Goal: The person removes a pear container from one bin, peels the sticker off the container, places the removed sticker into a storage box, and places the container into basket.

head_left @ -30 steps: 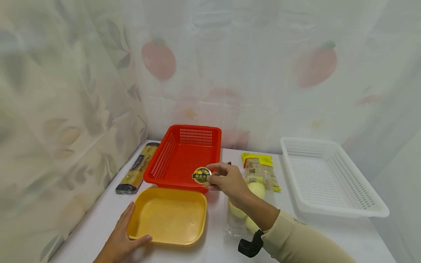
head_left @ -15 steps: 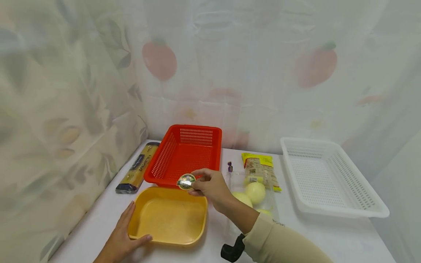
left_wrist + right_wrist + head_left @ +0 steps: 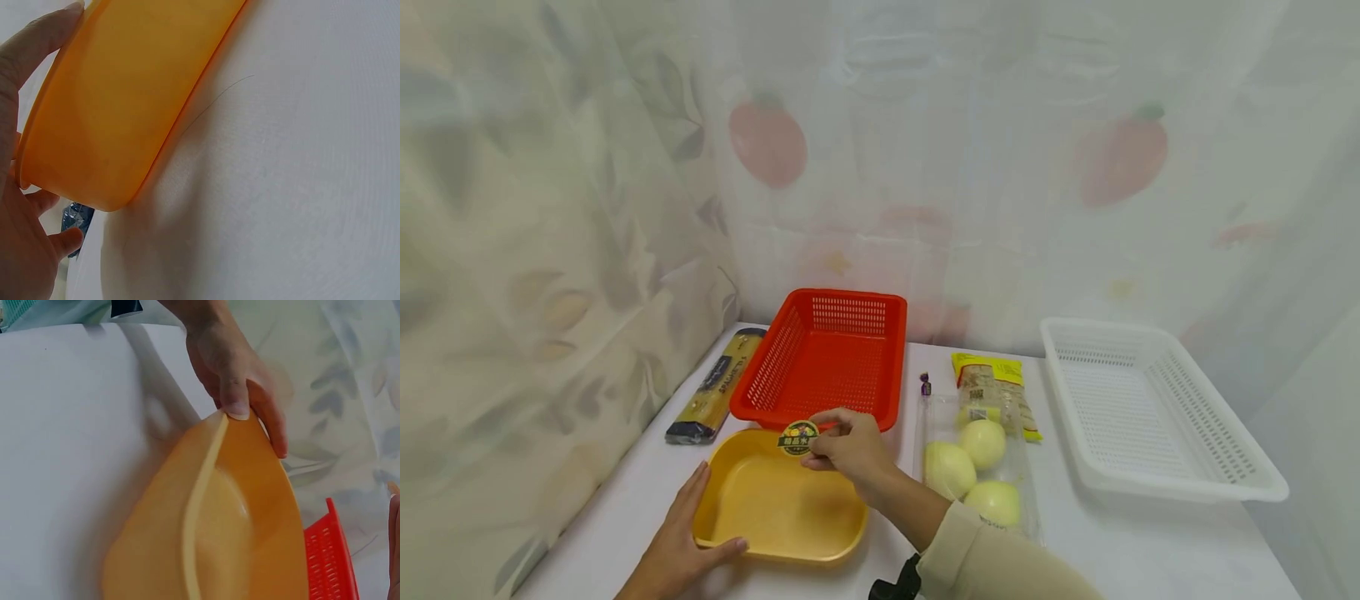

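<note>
My right hand (image 3: pixel 853 454) pinches a round label (image 3: pixel 797 437) with gold Chinese characters and a fruit picture between thumb and fingers. It hovers over the back of a yellow plastic basin (image 3: pixel 775 517). My left hand (image 3: pixel 679 537) holds the basin's near left corner, thumb on the front rim and fingers along the left side. The left wrist view shows that hand (image 3: pixel 28 237) around the orange-looking basin wall (image 3: pixel 119 112). From the right wrist, the left hand (image 3: pixel 234 375) appears gripping the basin's corner (image 3: pixel 269 481); the label is out of sight there.
Behind the basin stands a red basket (image 3: pixel 842 367), with a spaghetti pack (image 3: pixel 718 387) on its left. Rightward lie a small purple-wrapped candy (image 3: pixel 925 384), a yellow-topped food bag (image 3: pixel 1011 371) and a clear pack of pale round produce (image 3: pixel 951 471). A white basket (image 3: pixel 1135 417) sits far right.
My right hand has moved left and down with the label, from the red basket's front corner to above the yellow basin. The left hand stays on the basin.
</note>
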Motion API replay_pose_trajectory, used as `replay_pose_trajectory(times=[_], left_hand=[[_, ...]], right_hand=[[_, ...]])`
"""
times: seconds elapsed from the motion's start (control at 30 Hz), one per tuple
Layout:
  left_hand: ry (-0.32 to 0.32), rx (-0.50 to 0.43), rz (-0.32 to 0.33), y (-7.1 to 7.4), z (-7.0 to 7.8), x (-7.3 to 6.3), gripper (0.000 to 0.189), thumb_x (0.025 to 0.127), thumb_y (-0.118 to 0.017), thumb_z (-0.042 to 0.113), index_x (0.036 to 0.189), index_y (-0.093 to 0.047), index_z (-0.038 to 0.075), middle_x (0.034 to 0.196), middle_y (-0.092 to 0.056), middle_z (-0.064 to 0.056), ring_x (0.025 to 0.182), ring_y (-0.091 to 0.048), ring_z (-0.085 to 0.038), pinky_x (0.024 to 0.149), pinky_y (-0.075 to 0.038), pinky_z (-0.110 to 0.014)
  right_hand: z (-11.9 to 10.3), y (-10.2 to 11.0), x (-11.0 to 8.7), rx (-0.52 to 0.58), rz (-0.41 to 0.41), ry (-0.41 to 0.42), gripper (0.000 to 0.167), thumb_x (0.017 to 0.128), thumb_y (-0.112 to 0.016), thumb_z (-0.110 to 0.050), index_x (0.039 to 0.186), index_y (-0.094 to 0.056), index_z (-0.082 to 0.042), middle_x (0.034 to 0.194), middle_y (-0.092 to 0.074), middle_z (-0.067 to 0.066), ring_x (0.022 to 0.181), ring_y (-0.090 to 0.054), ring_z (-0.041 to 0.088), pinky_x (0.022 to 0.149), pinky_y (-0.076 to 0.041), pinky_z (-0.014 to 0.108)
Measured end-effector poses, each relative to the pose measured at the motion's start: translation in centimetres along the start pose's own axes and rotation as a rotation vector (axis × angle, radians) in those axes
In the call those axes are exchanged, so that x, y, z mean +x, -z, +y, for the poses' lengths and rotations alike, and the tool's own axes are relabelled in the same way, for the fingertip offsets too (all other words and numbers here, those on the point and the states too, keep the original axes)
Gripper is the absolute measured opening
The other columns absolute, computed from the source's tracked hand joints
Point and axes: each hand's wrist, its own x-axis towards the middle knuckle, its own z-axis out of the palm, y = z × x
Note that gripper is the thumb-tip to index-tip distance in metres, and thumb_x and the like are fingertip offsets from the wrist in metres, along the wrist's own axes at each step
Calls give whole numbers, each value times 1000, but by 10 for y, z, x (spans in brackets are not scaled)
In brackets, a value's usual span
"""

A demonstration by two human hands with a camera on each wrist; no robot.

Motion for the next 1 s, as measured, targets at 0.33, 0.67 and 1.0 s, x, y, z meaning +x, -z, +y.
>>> replay_pose_trajectory(times=[0.33,0.67,1.0], left_hand=[[32,-3,-17,-2,-1,-1,124,71,-81,50,154,-3,2,154,-8,-27,136,-15,-50,102,-19,-68],[21,-9,-14,0,1,0,124,71,-82,49,154,-2,4,154,-9,-26,135,-16,-50,102,-19,-69],[-23,-13,12,0,-1,0,121,71,-83,47,154,-6,2,155,-10,-25,135,-16,-50,101,-20,-69]], right_hand=[[24,-16,3,2,26,-17,30,82,-66,12,110,-65,2,84,-61,17,64,-69,27,61,-57,34],[43,-23,12,-52,108,-63,30,82,-67,11,110,-65,2,83,-62,16,61,-68,24,58,-57,32],[68,-29,18,-74,169,-116,30,78,-65,16,105,-66,2,82,-61,17,62,-68,26,58,-57,32]])
